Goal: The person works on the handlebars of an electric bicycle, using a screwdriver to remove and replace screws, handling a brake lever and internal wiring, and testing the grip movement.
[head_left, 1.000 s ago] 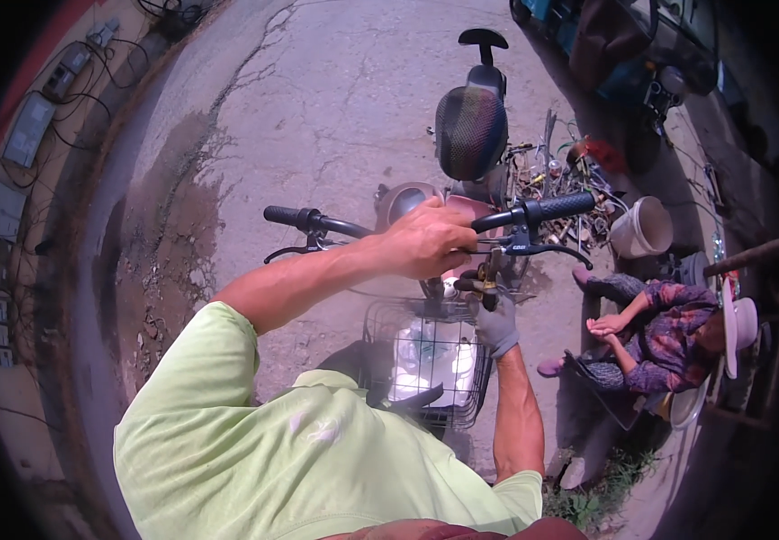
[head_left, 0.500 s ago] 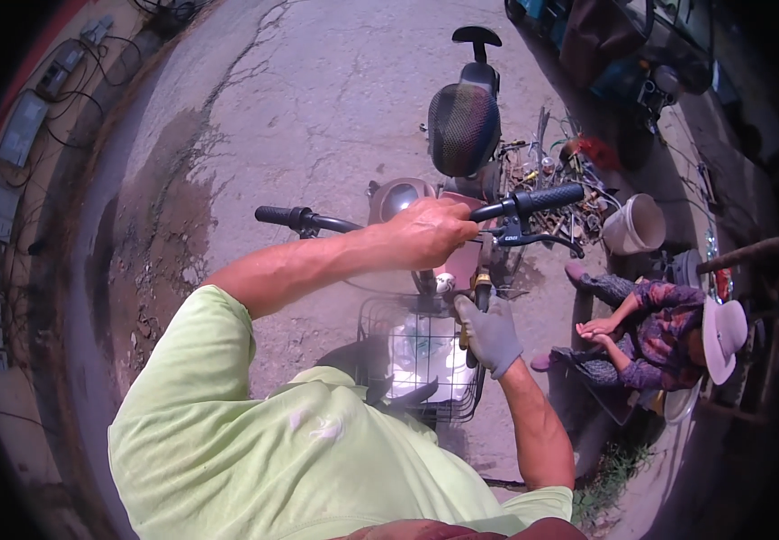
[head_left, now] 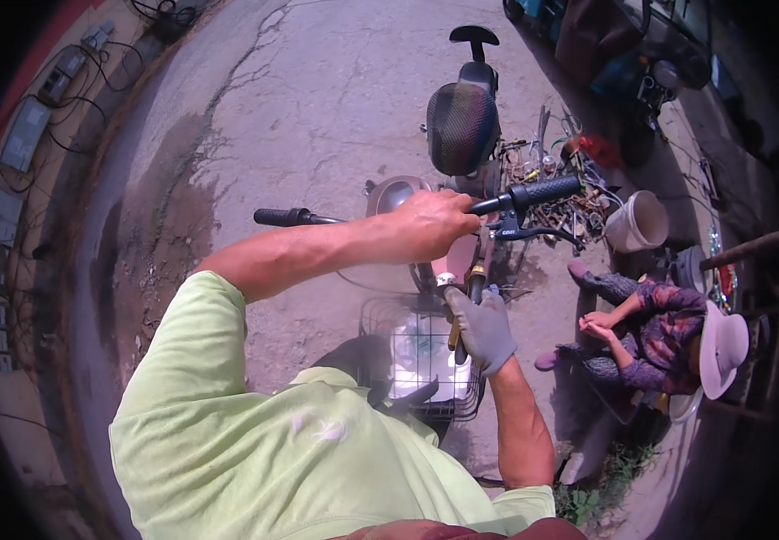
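Cracked concrete under you, your left hand (head_left: 430, 225) is clamped on the bike's handlebar (head_left: 533, 194) near the stem while your gloved right hand (head_left: 482, 328) grips a tool (head_left: 454, 331) above the wire basket (head_left: 376, 315), so hold that stiff, probably front-heavy bar firmly.

Light green T-shirt, one glove

The short-sleeved shirt leaves both forearms bare; the right hand (head_left: 484, 328) wears a grey work glove, the left hand (head_left: 430, 225) is ungloved.
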Demonstrator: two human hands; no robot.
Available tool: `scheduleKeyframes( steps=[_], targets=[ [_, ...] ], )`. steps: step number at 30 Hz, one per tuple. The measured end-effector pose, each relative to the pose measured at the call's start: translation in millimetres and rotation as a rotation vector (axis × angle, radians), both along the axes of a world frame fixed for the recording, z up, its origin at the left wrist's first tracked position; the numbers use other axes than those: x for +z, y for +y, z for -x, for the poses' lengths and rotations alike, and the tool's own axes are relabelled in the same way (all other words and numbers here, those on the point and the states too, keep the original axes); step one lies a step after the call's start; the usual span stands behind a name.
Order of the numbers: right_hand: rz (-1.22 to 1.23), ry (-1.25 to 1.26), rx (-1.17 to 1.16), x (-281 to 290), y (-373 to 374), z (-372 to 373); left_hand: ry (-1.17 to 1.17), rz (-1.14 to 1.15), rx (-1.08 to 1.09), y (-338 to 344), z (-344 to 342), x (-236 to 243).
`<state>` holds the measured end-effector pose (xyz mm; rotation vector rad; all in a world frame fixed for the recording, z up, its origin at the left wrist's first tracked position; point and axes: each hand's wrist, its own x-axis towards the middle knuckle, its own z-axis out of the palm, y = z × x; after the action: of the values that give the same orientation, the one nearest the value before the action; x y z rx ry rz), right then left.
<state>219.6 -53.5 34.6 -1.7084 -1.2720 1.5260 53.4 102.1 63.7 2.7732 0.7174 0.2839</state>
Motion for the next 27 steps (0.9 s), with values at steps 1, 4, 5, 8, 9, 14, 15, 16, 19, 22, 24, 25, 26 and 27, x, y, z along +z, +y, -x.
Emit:
scheduleKeyframes(
  steps=[1,4,5,8,9,14,15,16,19,22,24,25,26,27],
  targets=[
    [-0.074,-0.004,-0.136,-41,-2,3,0.038,0.020,-0.043,4,-5,10],
    [-0.391,-0.146,-0.395,-65,4,33,0.075,0.006,-0.066,2,-3,12],
    [-0.414,-0.206,-0.358,-62,0,32,0.056,-0.022,-0.073,1,-2,8],
    [-0.224,-0.013,-0.340,-68,-1,27,-0.099,-0.094,-0.109,5,3,-11],
    [-0.148,0.047,-0.304,-63,-3,24,-0.096,-0.095,-0.105,8,4,-11],
    [-0.108,0.130,-0.113,-64,-7,-2,-0.132,-0.212,-0.087,6,12,-13],
    [-0.115,0.185,-0.147,-56,-9,-6,-0.123,-0.207,-0.083,5,14,-13],
    [-0.122,0.239,-0.180,-54,-10,-9,-0.097,-0.187,-0.065,4,15,-12],
    [-0.257,0.120,-0.219,-90,-32,-22,-0.117,-0.163,-0.043,5,12,-17],
    [-0.068,0.259,-0.304,-90,-65,-16,-0.213,-0.156,-0.050,6,17,-25],
    [-0.001,-0.045,-0.171,-93,-88,-7,-0.236,-0.168,-0.021,3,17,-26],
    [-0.024,-0.163,-0.122,-127,-108,-3,-0.242,-0.153,-0.016,2,17,-26],
    [-0.042,-0.391,-0.057,-127,-116,4,-0.251,-0.143,-0.027,3,13,-26],
    [-0.076,-0.522,-0.042,-127,-120,15,-0.254,-0.154,-0.021,2,14,-26]
  ],
)
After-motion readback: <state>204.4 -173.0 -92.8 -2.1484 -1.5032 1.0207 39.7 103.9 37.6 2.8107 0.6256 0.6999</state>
